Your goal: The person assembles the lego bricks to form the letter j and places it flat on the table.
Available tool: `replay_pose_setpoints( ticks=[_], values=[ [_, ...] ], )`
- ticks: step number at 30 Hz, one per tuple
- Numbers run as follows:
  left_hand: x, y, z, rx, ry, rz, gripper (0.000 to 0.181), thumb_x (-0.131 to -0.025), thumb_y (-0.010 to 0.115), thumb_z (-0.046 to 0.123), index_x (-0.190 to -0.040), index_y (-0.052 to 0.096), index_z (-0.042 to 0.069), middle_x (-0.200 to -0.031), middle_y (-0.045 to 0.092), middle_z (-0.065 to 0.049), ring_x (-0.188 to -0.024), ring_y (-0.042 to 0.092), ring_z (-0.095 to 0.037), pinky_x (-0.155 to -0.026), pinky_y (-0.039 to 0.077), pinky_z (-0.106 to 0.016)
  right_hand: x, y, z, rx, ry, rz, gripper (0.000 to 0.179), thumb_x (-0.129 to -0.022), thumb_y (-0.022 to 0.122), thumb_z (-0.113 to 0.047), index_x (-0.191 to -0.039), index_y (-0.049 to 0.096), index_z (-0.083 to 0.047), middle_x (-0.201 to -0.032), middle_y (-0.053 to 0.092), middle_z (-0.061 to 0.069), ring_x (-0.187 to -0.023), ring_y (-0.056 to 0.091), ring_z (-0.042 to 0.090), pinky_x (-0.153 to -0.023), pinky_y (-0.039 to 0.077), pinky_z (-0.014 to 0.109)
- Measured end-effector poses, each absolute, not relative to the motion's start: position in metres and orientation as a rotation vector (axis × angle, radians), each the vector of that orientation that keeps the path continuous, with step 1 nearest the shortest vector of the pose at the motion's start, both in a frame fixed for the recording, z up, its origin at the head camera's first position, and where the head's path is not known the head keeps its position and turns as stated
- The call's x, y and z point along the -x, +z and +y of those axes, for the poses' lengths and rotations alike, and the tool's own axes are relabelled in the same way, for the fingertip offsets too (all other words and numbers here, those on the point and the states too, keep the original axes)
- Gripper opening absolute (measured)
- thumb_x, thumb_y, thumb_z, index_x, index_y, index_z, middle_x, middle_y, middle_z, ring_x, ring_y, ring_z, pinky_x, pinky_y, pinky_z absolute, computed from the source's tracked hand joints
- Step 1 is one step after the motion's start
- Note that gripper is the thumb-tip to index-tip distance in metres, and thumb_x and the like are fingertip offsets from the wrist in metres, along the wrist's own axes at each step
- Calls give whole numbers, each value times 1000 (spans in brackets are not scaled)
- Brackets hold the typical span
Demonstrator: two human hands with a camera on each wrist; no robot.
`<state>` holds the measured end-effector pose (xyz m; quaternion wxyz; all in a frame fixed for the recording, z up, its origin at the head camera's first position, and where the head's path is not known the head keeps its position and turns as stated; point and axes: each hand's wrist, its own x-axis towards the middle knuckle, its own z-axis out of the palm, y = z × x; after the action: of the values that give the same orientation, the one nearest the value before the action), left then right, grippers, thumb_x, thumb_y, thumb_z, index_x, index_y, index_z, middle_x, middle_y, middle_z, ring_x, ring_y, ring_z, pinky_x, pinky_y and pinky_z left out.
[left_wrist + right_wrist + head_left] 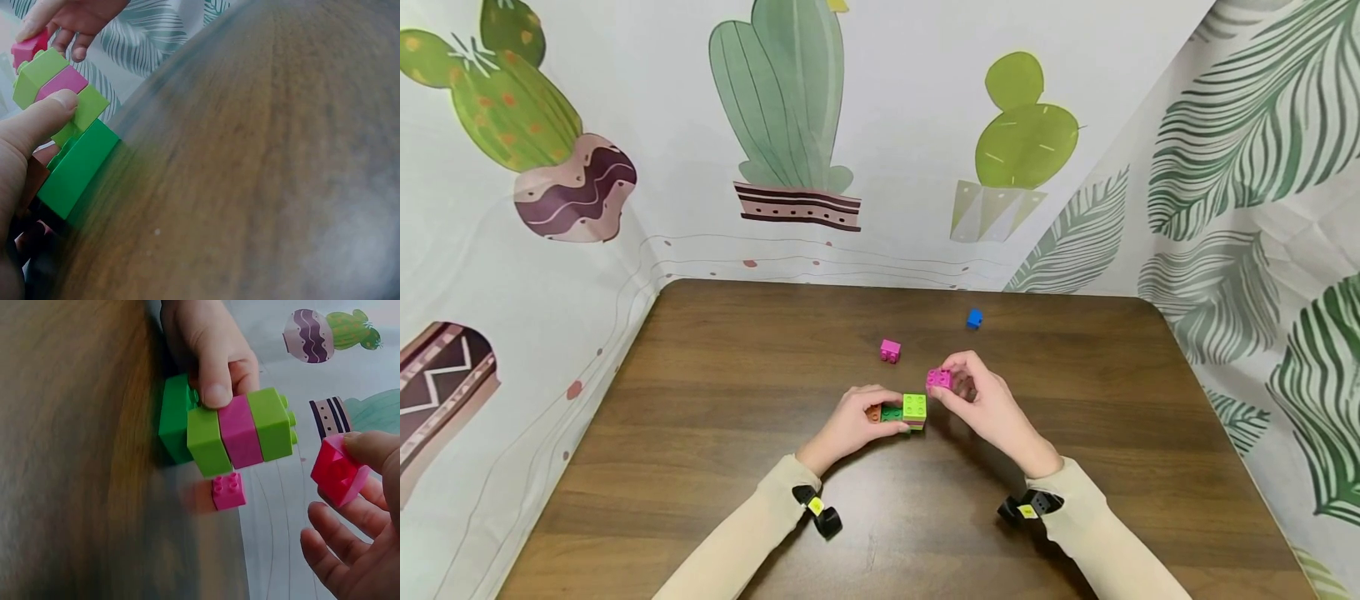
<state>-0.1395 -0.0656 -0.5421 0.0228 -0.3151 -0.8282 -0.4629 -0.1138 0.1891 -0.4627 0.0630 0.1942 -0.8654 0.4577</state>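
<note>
My left hand [852,423] grips a stack of toy building bricks, its thumb and fingers on opposite sides. Lowest is a long green brick [80,169]; on one end rise a lime brick [208,442], a pink brick [240,431] and another lime brick [270,424]. An orange-brown brick [873,412] shows at the other end, partly covered by the hand. Just right of the stack, my right hand [992,410] pinches a separate pink brick [938,380] between thumb and fingers. In the right wrist view, this brick's hollow underside [340,474] shows, apart from the stack.
A loose pink brick [891,351] lies on the brown wooden table [737,350] beyond the stack. Farther back and to the right is a small blue brick [974,319]. A cloth printed with cacti and leaves [910,125] rises behind the table's far edge.
</note>
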Motion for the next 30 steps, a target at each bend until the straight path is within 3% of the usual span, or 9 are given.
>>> replay_pose_setpoints(
  ticks=[6, 15, 24, 30],
  values=[
    [140, -542, -65, 987, -1430, -2544, 35, -81, 92, 26, -111, 78, 15, -103, 76, 5, -95, 68, -10, -87, 44, -39, 112, -463, 182, -603, 1471, -2560, 43, -92, 80, -9, -132, 64, -9, -100, 71, 4, -81, 62, 15, -70, 54, 30],
    [139, -542, -66, 992, -1433, -2542, 35, -81, 92, 26, -111, 79, 14, -104, 76, 5, -96, 68, -10, -89, 45, -40, 108, -466, 175, -596, 1569, -2616, 34, -95, 77, -14, -128, 68, -12, -103, 70, 1, -94, 63, 18, -86, 56, 44],
    [140, -544, -66, 1018, -1412, -2489, 34, -80, 93, 23, -110, 79, 14, -102, 76, 4, -92, 67, -10, -87, 46, -40, 105, -470, 167, -648, 1593, -2615, 33, -95, 77, -11, -127, 67, -10, -107, 71, 1, -98, 64, 19, -90, 54, 36],
    [140, -545, -65, 1028, -1407, -2488, 34, -80, 92, 23, -110, 79, 15, -101, 76, 5, -91, 67, -8, -86, 46, -39, 104, -476, 165, -658, 1614, -2614, 33, -96, 76, -12, -128, 66, -11, -109, 71, 2, -101, 65, 21, -91, 55, 40]
  ],
)
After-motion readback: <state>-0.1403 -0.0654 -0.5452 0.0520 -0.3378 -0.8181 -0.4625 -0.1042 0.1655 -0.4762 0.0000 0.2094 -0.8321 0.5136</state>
